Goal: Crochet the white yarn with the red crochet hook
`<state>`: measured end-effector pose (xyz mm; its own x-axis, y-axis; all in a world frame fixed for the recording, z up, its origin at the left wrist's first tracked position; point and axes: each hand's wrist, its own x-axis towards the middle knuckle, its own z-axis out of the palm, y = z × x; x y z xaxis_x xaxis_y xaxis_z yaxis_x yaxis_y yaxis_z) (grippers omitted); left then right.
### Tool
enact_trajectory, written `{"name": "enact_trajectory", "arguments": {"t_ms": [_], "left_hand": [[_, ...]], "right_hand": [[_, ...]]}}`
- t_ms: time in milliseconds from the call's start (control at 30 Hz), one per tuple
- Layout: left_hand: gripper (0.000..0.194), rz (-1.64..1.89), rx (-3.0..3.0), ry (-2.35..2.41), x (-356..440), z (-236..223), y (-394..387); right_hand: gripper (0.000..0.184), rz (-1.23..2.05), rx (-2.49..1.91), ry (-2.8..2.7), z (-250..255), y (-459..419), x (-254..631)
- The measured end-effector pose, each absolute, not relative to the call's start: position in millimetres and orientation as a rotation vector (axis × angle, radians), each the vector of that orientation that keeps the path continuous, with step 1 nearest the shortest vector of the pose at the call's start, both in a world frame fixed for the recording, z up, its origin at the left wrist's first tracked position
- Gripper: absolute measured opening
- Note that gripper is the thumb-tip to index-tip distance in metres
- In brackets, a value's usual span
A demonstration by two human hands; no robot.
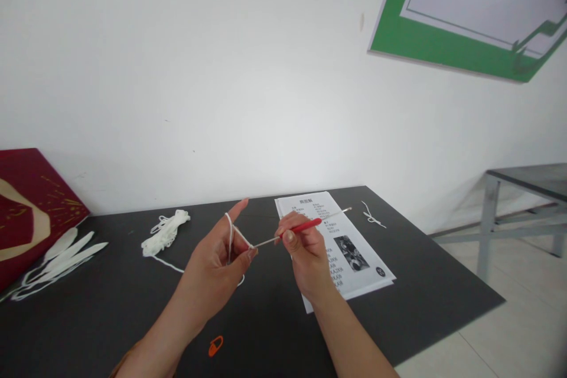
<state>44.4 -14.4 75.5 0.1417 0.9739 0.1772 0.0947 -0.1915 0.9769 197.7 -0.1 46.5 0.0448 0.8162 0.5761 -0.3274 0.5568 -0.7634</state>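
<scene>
My left hand (pixel 221 266) is above the black table, its index finger raised with white yarn (pixel 231 230) looped over it. Thumb and fingers pinch the yarn where it meets the hook tip. In my right hand (pixel 305 254) is a crochet hook (pixel 306 226) with a red grip and metal ends, held like a pen. Its left end touches the yarn at my left fingertips; the other end points up to the right. From the left hand the strand runs to a loose bundle of white yarn (pixel 166 233) at the back left. Tiny stitches at the hook tip are too small to tell.
Printed pattern sheets (pixel 363 271) lie under and beyond my right hand. An orange stitch marker (pixel 215 345) is near the front of the black table (pixel 425 307). A short white yarn scrap (pixel 372 217) lies at right. White strips (pixel 66 260) and a dark red bag or box (pixel 26 207) are at left.
</scene>
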Motion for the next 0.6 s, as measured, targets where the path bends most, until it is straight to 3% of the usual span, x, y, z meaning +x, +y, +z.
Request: {"name": "enact_trajectory", "arguments": {"t_ms": [400,600], "left_hand": [[0.063,1.168,1.825,1.468,47,70,-16],[0.067,1.167,1.876,1.539,50,69,-15]], "right_hand": [[0.009,0.56,-0.657,-1.606,48,-11,203],[0.015,0.512,-0.664,-1.671,49,-9,204]]}}
